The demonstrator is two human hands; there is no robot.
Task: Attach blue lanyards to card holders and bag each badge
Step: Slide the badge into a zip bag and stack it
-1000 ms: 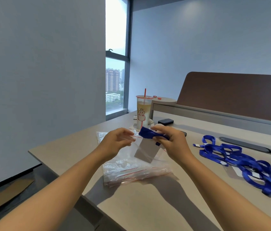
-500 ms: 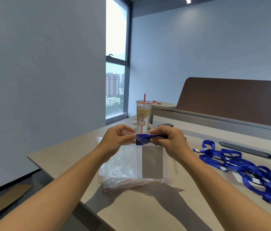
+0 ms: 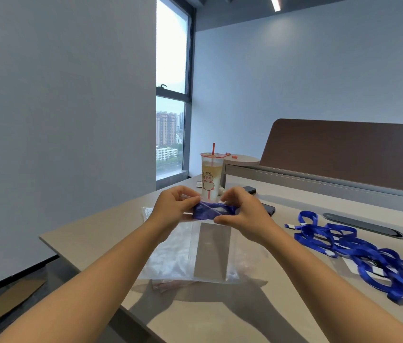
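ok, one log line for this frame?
step: bagging | left hand: pinches bag top | right hand: pinches bag top | badge: inside bag

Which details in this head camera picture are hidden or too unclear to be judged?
- Bag seal: the left hand and right hand cover the mouth of the clear bag, so whether it is closed is hidden.
- Clip joining the folded lanyard to the card holder: hidden by the lanyard and the fingers.
- Lanyard pile: too tangled to count, and cut off at the right edge.
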